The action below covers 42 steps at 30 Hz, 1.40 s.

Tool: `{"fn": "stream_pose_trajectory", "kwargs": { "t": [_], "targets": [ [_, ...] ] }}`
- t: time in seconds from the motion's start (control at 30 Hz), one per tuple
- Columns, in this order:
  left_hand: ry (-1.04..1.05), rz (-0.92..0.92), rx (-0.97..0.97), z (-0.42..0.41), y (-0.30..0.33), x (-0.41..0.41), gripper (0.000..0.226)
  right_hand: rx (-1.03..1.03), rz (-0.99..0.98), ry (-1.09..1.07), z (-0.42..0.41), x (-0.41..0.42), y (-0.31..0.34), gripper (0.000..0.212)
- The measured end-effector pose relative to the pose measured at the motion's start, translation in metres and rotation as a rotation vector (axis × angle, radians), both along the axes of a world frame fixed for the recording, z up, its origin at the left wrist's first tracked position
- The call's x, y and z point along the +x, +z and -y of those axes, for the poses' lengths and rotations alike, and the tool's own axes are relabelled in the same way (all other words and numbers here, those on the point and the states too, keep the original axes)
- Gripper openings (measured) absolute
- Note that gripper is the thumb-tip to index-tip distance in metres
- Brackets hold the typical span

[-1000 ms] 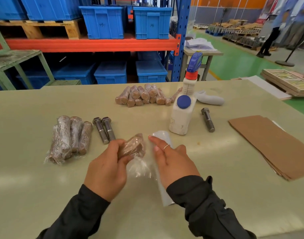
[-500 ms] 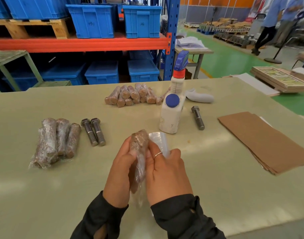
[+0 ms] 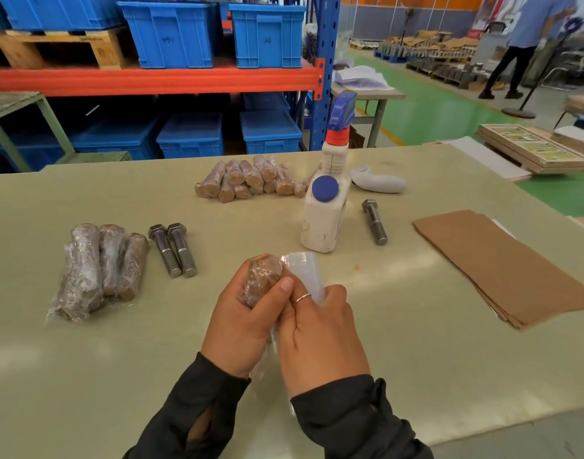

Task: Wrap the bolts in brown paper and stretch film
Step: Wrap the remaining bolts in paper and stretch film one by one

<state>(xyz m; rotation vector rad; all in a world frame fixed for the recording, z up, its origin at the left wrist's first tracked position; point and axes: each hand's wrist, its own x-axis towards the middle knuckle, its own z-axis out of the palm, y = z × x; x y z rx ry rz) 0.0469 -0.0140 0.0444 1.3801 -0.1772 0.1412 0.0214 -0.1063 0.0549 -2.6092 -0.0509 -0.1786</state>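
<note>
My left hand [image 3: 239, 321] grips a paper-wrapped bolt [image 3: 262, 276] with clear film around it, held upright over the table. Close beside it, my right hand [image 3: 317, 332] holds the stretch film roll [image 3: 303, 268], whose end sticks out above the fingers. Film stretches between the two hands. Two bare bolts [image 3: 173, 248] lie left of the hands, and a third bare bolt [image 3: 374, 221] lies right of the bottle. A bundle of film-wrapped bolts [image 3: 100, 266] rests at the left. A stack of brown paper sheets [image 3: 502, 270] lies at the right.
A white spray bottle [image 3: 325, 213] stands just behind my hands. A pile of paper-wrapped bolts [image 3: 250, 182] and a white handle-shaped tool [image 3: 376, 182] lie further back. Blue bins on a rack [image 3: 214, 34] stand behind the table. A person [image 3: 522, 44] walks far right.
My hands came together from apart. The left hand turned the wrapped bolt from lying tilted to upright, against the film roll in the right hand.
</note>
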Motion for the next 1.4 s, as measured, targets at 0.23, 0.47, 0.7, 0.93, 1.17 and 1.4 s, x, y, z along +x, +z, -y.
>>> {"fn": "stream_pose_trajectory", "kwargs": {
  "t": [0.23,0.47,0.7,0.93,1.17,1.4],
  "targets": [
    [0.056,-0.047,-0.041,0.004,0.004,-0.004,0.034,0.407,-0.108,0.092,0.008,0.008,0.002,0.045],
    [-0.118,-0.301,-0.272,-0.002,0.0,0.001,0.028,0.516,-0.224,0.187,0.023,0.021,-0.008,0.031],
    [-0.12,-0.292,-0.404,0.001,0.004,0.003,0.062,-0.05,-0.023,0.079,0.018,0.026,0.002,0.039],
    [0.099,-0.432,-0.543,0.012,-0.001,0.013,0.045,-0.108,-0.082,0.001,0.005,0.031,-0.004,0.042],
    [0.086,-0.446,-0.495,0.013,-0.008,0.018,0.05,0.002,-0.094,0.015,0.009,0.037,-0.008,0.053],
    [0.323,-0.346,-0.428,0.021,-0.008,0.019,0.044,0.453,-0.268,0.041,0.022,0.049,-0.011,0.045]
  ]
}}
